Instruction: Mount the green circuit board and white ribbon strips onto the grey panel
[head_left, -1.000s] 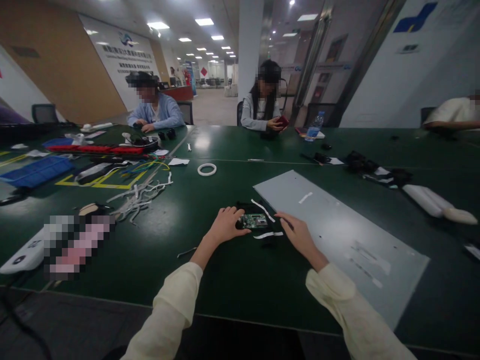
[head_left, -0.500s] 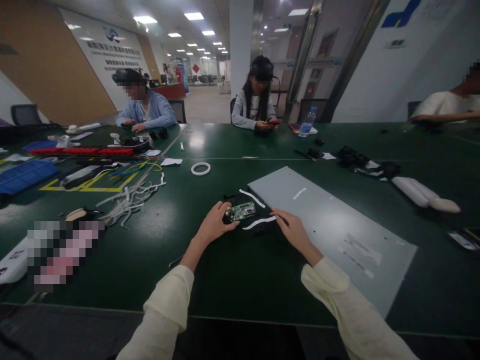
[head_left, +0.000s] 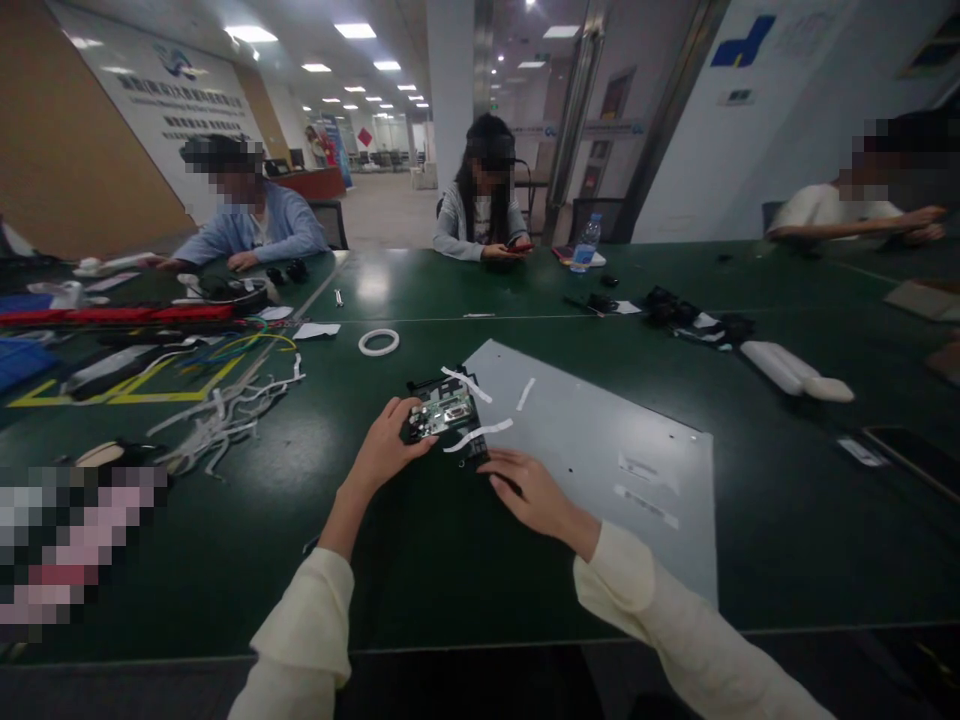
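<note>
A green circuit board [head_left: 444, 412] lies in a black plastic frame [head_left: 474, 459] in front of me. My left hand [head_left: 386, 445] is closed around the board's left end, thumb on the near side. Closed fingers of my right hand [head_left: 534, 492] grip the frame's near right corner. One white tape strip [head_left: 466, 384] crosses the frame's far right edge, and a second white strip [head_left: 478, 434] runs over its near part. Beside and partly under the frame's right side is a flat grey panel [head_left: 592, 450], with a short white strip [head_left: 526, 394] on it.
A white tape roll [head_left: 379, 343] lies beyond my left hand. Left of it are a heap of grey-white strips [head_left: 225, 420] and coloured wires [head_left: 255, 342]. To the right are a white oblong object [head_left: 787, 370] and a dark phone-like slab [head_left: 915, 458]. Several people sit around the green table.
My right hand has left the end of the near tape strip and moved to the frame's corner. The grey panel has turned and shifted left, closer to the frame. My view has swung right.
</note>
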